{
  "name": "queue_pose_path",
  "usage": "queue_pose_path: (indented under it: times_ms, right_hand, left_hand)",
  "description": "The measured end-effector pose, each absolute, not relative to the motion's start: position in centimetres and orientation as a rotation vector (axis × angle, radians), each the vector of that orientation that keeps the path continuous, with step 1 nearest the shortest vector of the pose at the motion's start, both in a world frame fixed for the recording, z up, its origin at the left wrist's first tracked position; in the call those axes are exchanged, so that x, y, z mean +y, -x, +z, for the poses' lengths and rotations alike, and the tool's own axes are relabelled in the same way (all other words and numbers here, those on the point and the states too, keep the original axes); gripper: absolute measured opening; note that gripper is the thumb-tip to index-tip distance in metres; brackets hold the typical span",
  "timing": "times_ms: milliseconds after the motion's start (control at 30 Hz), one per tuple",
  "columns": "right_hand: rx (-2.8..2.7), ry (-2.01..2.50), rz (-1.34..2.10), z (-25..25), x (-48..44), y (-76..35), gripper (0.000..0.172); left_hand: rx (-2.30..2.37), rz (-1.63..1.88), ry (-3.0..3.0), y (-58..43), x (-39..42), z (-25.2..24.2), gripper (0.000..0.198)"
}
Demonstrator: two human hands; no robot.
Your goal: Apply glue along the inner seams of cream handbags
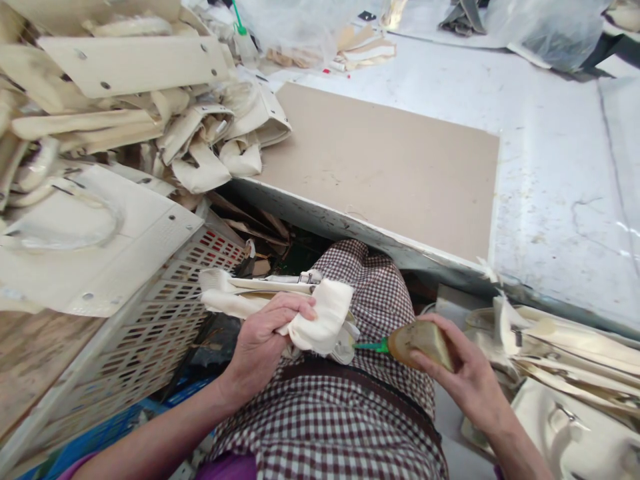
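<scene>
My left hand (265,337) is closed around a cream fabric piece (325,313), folded over, with a small metal buckle on a strap behind it. This piece lies above my lap, which a checked apron (345,420) covers. On the other side, my right hand (463,370) grips a squeeze glue bottle (423,343), amber and tipped on its side. Its green nozzle points left and its tip comes up to the folded fabric. Whether the tip touches the fabric, I cannot tell.
A brown board (390,160) lies on the white table (555,147) ahead. Cream bag parts (135,67) are heaped at the left, above a white plastic crate (150,347). More cream pieces (575,347) are stacked at the right. Another green-tipped bottle (245,43) stands behind the heap.
</scene>
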State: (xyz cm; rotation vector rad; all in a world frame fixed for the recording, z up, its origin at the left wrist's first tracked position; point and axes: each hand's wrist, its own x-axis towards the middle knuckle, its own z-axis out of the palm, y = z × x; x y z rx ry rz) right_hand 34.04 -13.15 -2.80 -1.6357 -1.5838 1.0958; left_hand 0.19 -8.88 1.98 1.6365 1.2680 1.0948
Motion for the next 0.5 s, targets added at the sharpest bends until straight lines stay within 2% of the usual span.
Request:
queue_pose_path:
  times_ms: [233,400,500]
  right_hand:
    - [-1.464,1.690,1.097,-2.8,-13.1,-33.9,0.048]
    - [-1.331,1.728,1.337,-2.6,-13.2,-34.1,0.050]
    - [-1.125,1.743,1.270,-2.3,-13.6,-34.1,0.051]
  left_hand:
    - [1.266,1.094,-1.648,-0.1,-8.8,1.8,0.025]
    - [1.286,1.105,-1.634,-0.2,-8.6,1.7,0.023]
    - [1.376,1.120,-1.572,-0.2,-7.4,1.4,0.017]
